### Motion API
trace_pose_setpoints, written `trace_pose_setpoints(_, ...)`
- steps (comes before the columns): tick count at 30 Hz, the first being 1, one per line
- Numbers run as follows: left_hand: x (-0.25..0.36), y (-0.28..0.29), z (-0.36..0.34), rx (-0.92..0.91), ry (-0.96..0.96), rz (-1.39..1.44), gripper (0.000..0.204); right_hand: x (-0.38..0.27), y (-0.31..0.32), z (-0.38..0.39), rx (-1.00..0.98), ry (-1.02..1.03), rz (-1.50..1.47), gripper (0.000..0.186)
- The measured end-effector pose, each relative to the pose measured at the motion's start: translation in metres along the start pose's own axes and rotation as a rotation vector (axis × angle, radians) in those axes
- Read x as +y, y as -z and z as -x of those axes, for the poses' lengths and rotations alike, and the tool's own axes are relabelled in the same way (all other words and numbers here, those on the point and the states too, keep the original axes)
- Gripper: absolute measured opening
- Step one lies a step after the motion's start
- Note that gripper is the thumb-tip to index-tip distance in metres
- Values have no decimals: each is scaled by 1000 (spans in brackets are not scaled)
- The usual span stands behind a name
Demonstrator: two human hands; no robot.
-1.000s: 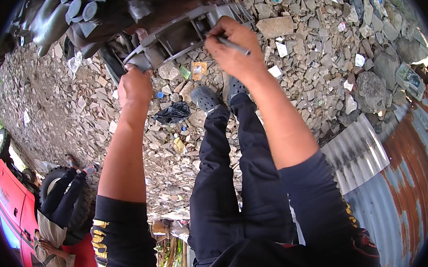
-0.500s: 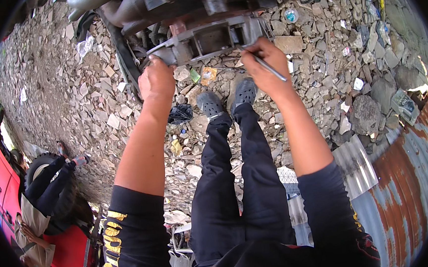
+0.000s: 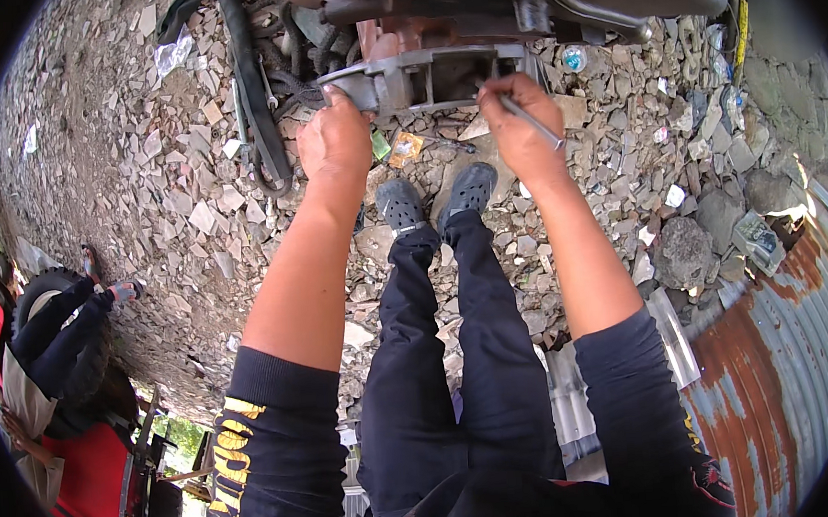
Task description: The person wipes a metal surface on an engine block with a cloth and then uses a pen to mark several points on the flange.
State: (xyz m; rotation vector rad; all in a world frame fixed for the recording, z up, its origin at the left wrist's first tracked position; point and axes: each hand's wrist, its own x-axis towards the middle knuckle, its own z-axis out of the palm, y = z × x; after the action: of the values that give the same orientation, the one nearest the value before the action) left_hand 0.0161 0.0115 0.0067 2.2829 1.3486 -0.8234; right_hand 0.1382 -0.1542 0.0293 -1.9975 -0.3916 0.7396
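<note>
Both hands up at grey metal bracket (image 3: 421,77) on engine underside, above stony ground (image 3: 140,182).
Left hand (image 3: 334,141): arm extended, fingers curled onto bracket's left end. Right hand (image 3: 518,128): arm extended, fist closed around thin metal tool (image 3: 531,122), at bracket's right end.

Broken-stone ground (image 3: 190,207) bears litter (image 3: 404,148) and grey shoes (image 3: 401,205)

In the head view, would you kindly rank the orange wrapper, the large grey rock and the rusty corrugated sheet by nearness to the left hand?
1. Orange wrapper, just right of the left hand.
2. Large grey rock, farther right.
3. Rusty corrugated sheet, lower right corner.
</note>
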Motion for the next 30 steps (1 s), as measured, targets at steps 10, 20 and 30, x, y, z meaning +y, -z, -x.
trace_pose_setpoints(10,-54,-42,42,85,-19,757,56,-9,-40,16,-108,394,285,15)
trace_pose_setpoints(20,-92,-101,82,44,93,968,50,-6,-57,25,-413,386,435,16)
trace_pose_setpoints(30,-142,-155,109,-142,189,834,44,-17,-75,36,-477,395,465,18)
